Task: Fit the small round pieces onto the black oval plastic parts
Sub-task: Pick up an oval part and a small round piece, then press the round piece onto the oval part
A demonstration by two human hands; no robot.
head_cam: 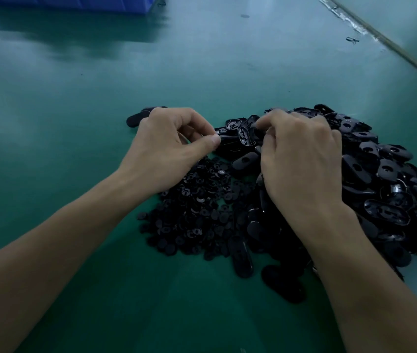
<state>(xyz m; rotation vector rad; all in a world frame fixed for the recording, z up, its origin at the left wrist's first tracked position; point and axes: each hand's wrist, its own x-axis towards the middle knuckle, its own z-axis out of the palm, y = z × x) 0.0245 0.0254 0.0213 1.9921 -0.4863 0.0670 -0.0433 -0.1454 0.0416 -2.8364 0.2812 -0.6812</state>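
Pinching one end of a black oval part (238, 135) between left hand (174, 143) thumb and forefinger; gripping its other end with curled right hand (301, 159). Below left hand, on green bench (75, 110), small round pieces (197, 207); under and right of right hand, heaped oval parts (380, 174).

On your green desk (75, 123), the small round black pieces (194, 215) are lying left of the black oval plastic parts (380, 174); a blue plastic bin (69, 2) is sitting far behind.

Blue bin (69, 2) on green table (75, 98)
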